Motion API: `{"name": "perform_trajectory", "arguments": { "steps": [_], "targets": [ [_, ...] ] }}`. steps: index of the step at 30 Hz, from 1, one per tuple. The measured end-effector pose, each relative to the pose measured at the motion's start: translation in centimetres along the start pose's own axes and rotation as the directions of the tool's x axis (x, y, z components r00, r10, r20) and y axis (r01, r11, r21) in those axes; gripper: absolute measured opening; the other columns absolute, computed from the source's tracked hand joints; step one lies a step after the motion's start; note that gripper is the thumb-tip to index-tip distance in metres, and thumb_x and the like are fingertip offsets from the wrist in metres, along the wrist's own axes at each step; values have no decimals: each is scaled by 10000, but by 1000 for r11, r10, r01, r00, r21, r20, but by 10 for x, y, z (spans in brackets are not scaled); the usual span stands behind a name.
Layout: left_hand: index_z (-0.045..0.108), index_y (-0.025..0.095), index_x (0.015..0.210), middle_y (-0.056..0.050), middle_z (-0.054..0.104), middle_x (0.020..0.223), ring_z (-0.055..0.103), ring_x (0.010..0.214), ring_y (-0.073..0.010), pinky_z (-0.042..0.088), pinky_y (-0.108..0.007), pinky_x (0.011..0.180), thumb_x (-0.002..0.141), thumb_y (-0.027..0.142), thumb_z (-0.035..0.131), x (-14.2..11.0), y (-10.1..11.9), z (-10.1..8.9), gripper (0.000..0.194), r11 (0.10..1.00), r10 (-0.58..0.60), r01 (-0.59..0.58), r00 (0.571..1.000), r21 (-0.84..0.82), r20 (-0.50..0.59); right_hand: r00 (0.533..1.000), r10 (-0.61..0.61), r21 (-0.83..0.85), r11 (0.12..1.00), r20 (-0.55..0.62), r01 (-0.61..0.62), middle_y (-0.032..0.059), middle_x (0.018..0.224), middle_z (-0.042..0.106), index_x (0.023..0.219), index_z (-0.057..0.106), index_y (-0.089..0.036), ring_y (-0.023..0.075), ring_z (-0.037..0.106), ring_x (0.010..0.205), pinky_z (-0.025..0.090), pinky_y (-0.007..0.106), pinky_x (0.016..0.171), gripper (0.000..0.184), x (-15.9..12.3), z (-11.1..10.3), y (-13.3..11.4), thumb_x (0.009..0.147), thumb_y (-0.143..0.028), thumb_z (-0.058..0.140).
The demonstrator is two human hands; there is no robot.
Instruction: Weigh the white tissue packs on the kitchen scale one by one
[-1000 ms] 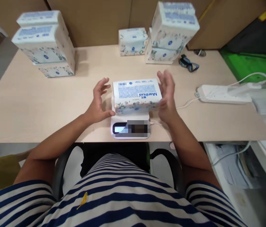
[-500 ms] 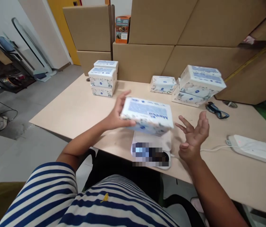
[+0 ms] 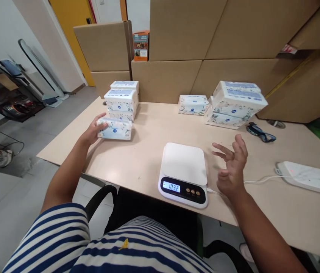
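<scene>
My left hand (image 3: 94, 129) is closed round the left end of a white tissue pack (image 3: 116, 129) printed with leaves, in front of the left stack of tissue packs (image 3: 121, 100). Whether that pack rests on the table or hangs just above it, I cannot tell. A white digital scale (image 3: 184, 161) lies before me with a bare plate, and its lit display (image 3: 171, 186) reads 103.2. To the scale's right, my right hand (image 3: 232, 167) hovers palm up with fingers spread, holding nothing.
A single tissue pack (image 3: 193, 105) and a right stack of packs (image 3: 236, 102) stand at the back. Dark glasses (image 3: 260, 132) and a white power strip (image 3: 313, 176) with a cable lie on the right. Large cardboard boxes (image 3: 174, 28) line the table's rear.
My left hand has carried the tissue pack leftward from over the scale to the front of the left stack. The scale is now uncovered. My right hand stays nearly in place.
</scene>
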State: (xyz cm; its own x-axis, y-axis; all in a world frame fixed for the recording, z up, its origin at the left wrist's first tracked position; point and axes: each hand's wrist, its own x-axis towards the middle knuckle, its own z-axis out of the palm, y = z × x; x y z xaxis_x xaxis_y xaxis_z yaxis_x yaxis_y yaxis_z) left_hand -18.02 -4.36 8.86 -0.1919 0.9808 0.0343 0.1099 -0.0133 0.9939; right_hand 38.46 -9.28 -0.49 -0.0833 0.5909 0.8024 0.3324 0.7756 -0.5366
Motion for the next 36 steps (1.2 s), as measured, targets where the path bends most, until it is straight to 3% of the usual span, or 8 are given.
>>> {"name": "perform_trajectory", "arguments": {
  "steps": [3,11,15,21,26,30,33,36],
  "targets": [
    [633,275,1527,-144,770,1458,798,1219,-353,724,-482,1020,501,692,1114,-8,-13,-8,1208,996,-83,82,996,28,39,1000,2,-10,1000,9,-2,132,1910,245,1782,355,-535,380,757,1357,694,583,942,855,1,-1,-1,1020,-827,607],
    [773,262,1454,-145,519,1793,525,1629,-449,502,-578,1344,673,728,1017,3,-25,-3,943,936,151,-152,988,319,28,1000,-28,-34,999,1,28,131,1910,262,1794,358,-522,359,769,1333,696,537,909,807,2,-3,1,1066,-804,564],
    [685,242,1591,-152,561,1748,520,1641,-419,389,-574,1413,819,667,894,4,-23,5,905,782,184,-175,982,598,48,998,-51,-6,999,-42,51,166,1874,335,1806,360,-467,347,805,1248,706,499,847,892,0,-2,8,1037,-887,526],
    [506,217,1756,-178,533,1785,496,1668,-416,401,-565,1396,1009,541,673,9,-4,2,831,523,142,-126,988,843,59,996,-14,13,1000,-86,15,182,1842,379,1797,371,-443,335,816,1189,707,503,847,937,3,0,8,1015,-952,462],
    [509,246,1727,-244,330,1876,273,1763,-530,222,-755,1420,942,726,753,11,3,11,952,387,243,-137,969,912,42,988,-81,-10,997,-132,81,176,1786,453,1806,295,-467,316,820,1128,696,485,816,916,12,4,-6,1030,-927,454],
    [466,325,1719,-185,280,1897,183,1803,-465,170,-679,1457,882,934,702,4,10,72,1062,426,483,-424,853,799,195,978,-65,-12,998,-199,64,181,1714,504,1812,207,-463,311,810,1093,673,492,831,913,14,15,-11,1044,-915,406],
    [463,333,1710,-155,301,1893,177,1803,-457,143,-658,1464,846,1007,669,20,19,153,1115,402,556,-684,711,609,431,983,-56,-73,996,-176,44,198,1678,525,1807,178,-424,320,803,1085,667,497,838,974,16,15,0,1017,-961,366],
    [425,334,1748,-158,306,1895,161,1799,-501,102,-701,1452,800,1018,711,66,36,242,1204,400,512,-792,611,462,604,951,-132,-203,976,-278,77,198,1557,594,1805,172,-385,314,803,1000,661,498,816,964,28,-1,26,1037,-940,345]
  ]
}}
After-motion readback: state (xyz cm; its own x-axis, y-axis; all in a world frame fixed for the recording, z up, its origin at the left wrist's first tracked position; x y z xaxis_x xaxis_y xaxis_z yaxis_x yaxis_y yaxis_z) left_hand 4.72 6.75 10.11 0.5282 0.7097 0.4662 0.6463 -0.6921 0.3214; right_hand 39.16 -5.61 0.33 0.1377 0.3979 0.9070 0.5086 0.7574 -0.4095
